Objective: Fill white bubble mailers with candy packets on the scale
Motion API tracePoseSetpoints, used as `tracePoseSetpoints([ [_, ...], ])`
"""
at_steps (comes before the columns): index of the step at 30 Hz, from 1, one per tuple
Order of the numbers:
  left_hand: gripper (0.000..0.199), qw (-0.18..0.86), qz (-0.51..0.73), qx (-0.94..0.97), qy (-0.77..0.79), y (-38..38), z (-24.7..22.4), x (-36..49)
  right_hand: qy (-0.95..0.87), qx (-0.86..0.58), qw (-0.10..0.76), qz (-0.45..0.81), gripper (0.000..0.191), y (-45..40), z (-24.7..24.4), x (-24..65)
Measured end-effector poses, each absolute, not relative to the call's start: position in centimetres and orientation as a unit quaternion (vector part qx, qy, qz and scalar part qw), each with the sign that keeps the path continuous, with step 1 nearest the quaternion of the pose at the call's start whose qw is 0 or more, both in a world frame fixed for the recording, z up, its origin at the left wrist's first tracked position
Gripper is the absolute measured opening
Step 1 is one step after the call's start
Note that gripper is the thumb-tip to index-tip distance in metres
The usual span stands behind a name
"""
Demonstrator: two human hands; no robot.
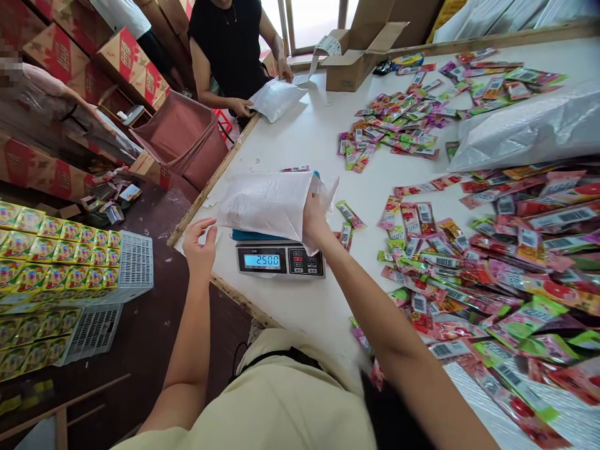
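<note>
A white bubble-lined mailer bag [267,200] lies across a digital scale [265,272], its mouth toward the right. The scale's lit blue display reads 250.0. My right hand [315,219] reaches into the mouth of the bag; its fingers are mostly hidden by the plastic, so their grip does not show. Just off the bag's left end, my left hand [199,242] is raised with loosely curled fingers and the thumb apart, holding nothing. A few candy-coloured sachets [349,214] lie right of the scale.
Colourful barcoded sachets [445,262] heap over the table's right side, with a large white plastic bag [529,128] among them. Across the table, a person [229,56] holds another white mailer [277,99] near an open cardboard box [356,59]. Crates of yellow-green packs [60,256] stand left.
</note>
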State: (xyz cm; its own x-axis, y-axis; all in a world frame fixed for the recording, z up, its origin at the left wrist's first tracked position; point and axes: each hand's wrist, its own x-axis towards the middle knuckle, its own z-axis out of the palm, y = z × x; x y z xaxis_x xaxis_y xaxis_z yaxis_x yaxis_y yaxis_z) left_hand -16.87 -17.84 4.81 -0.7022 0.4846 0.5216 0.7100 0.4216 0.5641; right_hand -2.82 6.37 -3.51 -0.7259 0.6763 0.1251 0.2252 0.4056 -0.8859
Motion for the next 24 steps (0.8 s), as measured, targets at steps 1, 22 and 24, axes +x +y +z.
tracePoseSetpoints([
  [1, 0.02, 0.138, -0.402, -0.355, -0.833, -18.0, 4.6, -17.0, -0.792, -0.291, 0.243, 0.478, 0.049, 6.3, -3.5, -3.0],
  [22, 0.021, 0.14, -0.418, -0.359, -0.823, -18.3, 4.6, -16.6, -0.757, -0.45, 0.362, 0.306, 0.017, 8.6, -0.8, 10.3],
  [24, 0.021, 0.138, -0.419, -0.36, -0.822, -18.0, 4.4, -16.4, -0.769, -0.45, 0.369, 0.265, 0.016, 8.7, -0.8, 11.3],
])
